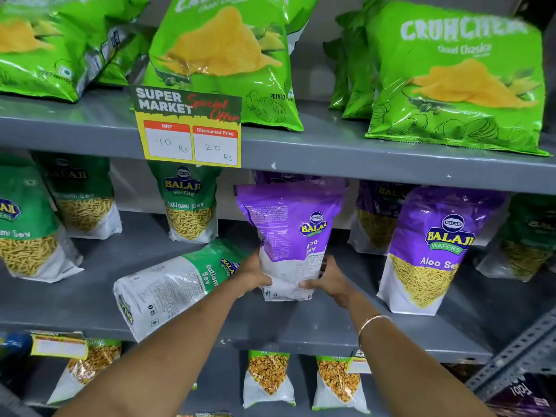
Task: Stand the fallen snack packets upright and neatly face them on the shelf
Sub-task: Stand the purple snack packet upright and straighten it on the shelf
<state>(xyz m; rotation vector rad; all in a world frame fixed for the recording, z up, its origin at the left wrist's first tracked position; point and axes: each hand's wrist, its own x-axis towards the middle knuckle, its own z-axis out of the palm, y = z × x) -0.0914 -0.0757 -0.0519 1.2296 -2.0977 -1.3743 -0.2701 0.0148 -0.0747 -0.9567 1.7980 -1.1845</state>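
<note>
A purple Aloo Sev packet [290, 236] stands upright at the middle of the grey middle shelf [301, 323], turned so its side and back print face me. My left hand [251, 273] grips its lower left edge and my right hand [331, 278] grips its lower right edge. Left of it, a green Ratlami Sev packet [174, 284] lies fallen on its side, its bottom end hanging over the shelf's front edge. Another purple Aloo Sev packet [430, 248] stands upright on the right, facing forward.
Upright green Ratlami Sev packets [189, 203] stand at the back and left. Green Crunchex chip bags [457, 79] fill the top shelf, with a price card [188, 127] clipped to its edge. Mixture packets [267, 380] stand on the bottom shelf. A slotted metal upright [517, 350] is at right.
</note>
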